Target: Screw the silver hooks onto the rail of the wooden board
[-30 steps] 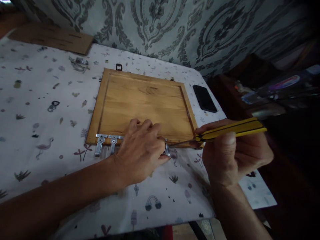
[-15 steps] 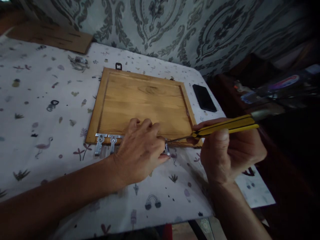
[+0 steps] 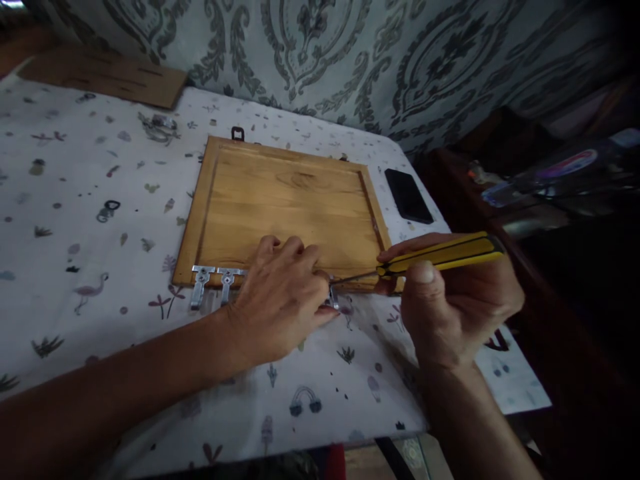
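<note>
pass: tablecloth (image 3: 137, 200) left of wooden board (image 3: 295, 200) | blocked: left fingers (image 3: 293, 248) at near edge | phone (image 3: 409, 195) right

The left hand (image 3: 283, 303) lies palm down with its fingers (image 3: 294, 247) bent; the right hand (image 3: 465, 303) is closed in a grip, and both forearms (image 3: 150, 363) are bare.

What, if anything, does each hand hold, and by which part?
The right hand holds the screwdriver by its yellow handle. The left hand rests over the near edge of the wooden panel; whether it grips anything is hidden.
</note>
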{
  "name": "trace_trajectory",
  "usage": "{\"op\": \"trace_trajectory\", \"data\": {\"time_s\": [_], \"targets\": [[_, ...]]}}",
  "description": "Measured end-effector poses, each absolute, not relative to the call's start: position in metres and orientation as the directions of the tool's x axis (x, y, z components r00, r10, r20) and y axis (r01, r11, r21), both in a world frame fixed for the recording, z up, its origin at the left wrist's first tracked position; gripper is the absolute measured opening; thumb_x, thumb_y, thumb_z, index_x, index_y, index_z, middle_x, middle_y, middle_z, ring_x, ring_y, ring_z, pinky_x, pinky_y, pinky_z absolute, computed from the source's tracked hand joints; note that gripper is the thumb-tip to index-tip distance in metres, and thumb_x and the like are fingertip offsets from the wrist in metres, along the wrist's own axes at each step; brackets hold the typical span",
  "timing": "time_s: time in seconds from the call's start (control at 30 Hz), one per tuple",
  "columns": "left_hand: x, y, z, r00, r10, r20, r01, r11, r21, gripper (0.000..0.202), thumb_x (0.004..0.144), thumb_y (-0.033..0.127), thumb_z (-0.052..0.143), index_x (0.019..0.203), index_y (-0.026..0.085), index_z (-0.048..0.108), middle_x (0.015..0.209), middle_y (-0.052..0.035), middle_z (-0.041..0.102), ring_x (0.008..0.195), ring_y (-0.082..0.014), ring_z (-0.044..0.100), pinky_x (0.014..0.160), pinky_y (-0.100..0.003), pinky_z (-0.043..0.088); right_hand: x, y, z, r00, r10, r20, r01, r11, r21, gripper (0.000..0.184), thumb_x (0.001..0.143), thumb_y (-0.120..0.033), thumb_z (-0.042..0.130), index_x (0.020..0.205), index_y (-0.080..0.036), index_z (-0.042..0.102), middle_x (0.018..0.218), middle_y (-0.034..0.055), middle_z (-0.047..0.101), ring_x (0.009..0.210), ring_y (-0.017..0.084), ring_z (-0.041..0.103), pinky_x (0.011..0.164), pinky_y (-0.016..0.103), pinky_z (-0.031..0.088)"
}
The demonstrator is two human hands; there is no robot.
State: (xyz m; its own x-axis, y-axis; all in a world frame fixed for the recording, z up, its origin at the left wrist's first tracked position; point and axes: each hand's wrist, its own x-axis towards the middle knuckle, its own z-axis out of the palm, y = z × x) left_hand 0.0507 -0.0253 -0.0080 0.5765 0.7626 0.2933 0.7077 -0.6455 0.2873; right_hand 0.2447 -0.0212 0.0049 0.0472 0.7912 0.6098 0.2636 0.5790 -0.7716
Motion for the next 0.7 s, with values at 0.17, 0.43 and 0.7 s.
{"op": "trace_trajectory", "data": {"time_s": [0.17, 0.43, 0.7], "targets": [[0.0513, -0.025, -0.0062, 0.576, 0.777, 0.254, 0.721, -0.629, 0.291, 0.032, 0.088, 0.05, 0.073, 0.083, 0.019, 0.075, 0.099, -0.0069, 0.067, 0.104, -0.0275, 0.057, 0.087, -0.045, 0.038, 0.248, -0.0184, 0.0052, -0.034, 0.841, 0.539, 0.157, 0.537, -0.829, 0.018, 0.089, -0.038, 0.077, 0.098, -0.022, 0.077, 0.087, 0.0031, 0.076, 0.051, 0.011, 0.062, 0.041, 0.025, 0.053], [0.0526, -0.0264, -0.0053, 0.568, 0.778, 0.266, 0.737, -0.626, 0.256, 0.034, 0.089, 0.051, 0.072, 0.084, 0.018, 0.074, 0.099, -0.0077, 0.067, 0.103, -0.0264, 0.056, 0.087, -0.043, 0.037, 0.2477, -0.0196, 0.0061, -0.054, 0.885, 0.463, 0.188, 0.464, -0.866, 0.023, 0.082, -0.044, 0.081, 0.088, -0.022, 0.077, 0.085, 0.0031, 0.079, 0.046, 0.011, 0.061, 0.042, 0.026, 0.054], [0.0516, -0.0253, -0.0065, 0.577, 0.775, 0.257, 0.731, -0.63, 0.26, 0.033, 0.088, 0.051, 0.073, 0.085, 0.018, 0.075, 0.1, -0.0073, 0.067, 0.105, -0.0274, 0.057, 0.09, -0.044, 0.037, 0.2436, -0.0188, 0.0058, -0.024, 0.863, 0.505, 0.21, 0.498, -0.841, 0.021, 0.083, -0.043, 0.081, 0.085, -0.022, 0.076, 0.079, 0.0014, 0.075, 0.043, 0.009, 0.056, 0.037, 0.024, 0.047]]}}
